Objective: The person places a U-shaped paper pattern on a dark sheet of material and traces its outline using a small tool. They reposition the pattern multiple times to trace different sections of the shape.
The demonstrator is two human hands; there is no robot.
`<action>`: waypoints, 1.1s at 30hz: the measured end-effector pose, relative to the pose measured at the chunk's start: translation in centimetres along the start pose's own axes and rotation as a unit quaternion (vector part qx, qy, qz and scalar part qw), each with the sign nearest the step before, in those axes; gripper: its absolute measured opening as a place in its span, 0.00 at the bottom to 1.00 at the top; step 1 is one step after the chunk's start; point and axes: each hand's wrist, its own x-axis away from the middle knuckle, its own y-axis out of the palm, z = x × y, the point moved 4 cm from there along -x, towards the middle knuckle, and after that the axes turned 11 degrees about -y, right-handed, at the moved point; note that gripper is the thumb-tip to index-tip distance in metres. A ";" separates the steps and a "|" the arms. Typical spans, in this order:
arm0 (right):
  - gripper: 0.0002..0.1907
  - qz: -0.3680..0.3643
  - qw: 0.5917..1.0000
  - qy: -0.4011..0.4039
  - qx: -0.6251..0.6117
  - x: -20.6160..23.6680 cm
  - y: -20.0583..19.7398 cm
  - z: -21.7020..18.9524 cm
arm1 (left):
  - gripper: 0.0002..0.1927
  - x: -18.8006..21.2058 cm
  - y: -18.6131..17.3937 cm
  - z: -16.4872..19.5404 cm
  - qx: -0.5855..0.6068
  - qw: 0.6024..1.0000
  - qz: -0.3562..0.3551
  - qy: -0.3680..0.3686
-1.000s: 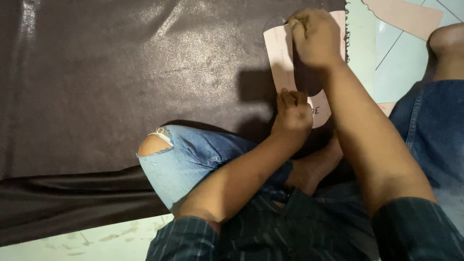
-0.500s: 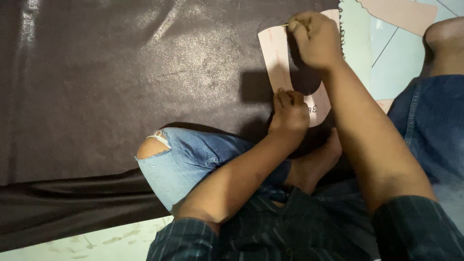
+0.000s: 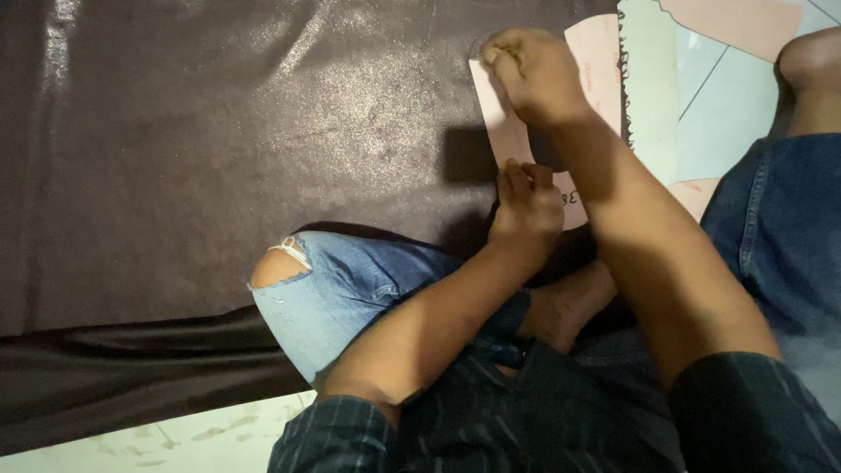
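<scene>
A: Where are the two hands?

B: Both rest on a pink card pattern (image 3: 596,61) that lies on a large dark brown sheet of leather (image 3: 263,149), near the sheet's right edge. The left hand (image 3: 526,210) presses down on the lower end of the pattern, fingers curled, and it grasps nothing that I can see. The right hand (image 3: 534,74) is at the upper left edge of the pattern, with fingers pinched together as around a small tool, but the tool itself is hidden, so I cannot tell what it holds.

A: And around them?

B: The leather is spread on a pale tiled floor (image 3: 653,105). The person sits on it in torn blue jeans (image 3: 350,289), one knee over the leather. Another pink card piece (image 3: 736,22) lies on the floor at the top right, apart from the leather.
</scene>
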 end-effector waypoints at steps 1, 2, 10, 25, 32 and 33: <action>0.12 0.004 1.000 0.019 0.004 0.1 -0.4 0.4 | 0.19 0.1 0.0 -0.1 0.007 1.000 0.012 -0.003; 0.11 0.014 0.999 0.022 0.019 0.2 -1.0 0.8 | 0.18 0.1 -0.1 -0.3 0.013 1.000 0.024 -0.007; 0.09 0.058 0.996 -0.013 0.059 1.8 -3.4 2.3 | 0.15 -0.1 0.2 -0.6 0.116 0.992 0.024 -0.041; 0.10 0.041 0.997 -0.003 0.063 2.6 -3.0 1.7 | 0.12 0.5 0.2 -0.6 0.119 0.988 0.092 -0.025; 0.09 0.066 0.998 0.012 0.017 3.1 -3.1 2.0 | 0.15 1.0 -0.4 -0.9 0.089 0.986 0.138 -0.008; 0.09 0.068 0.997 -0.003 0.030 3.4 -3.1 1.9 | 0.15 1.0 -0.4 -0.9 0.090 0.987 0.135 -0.013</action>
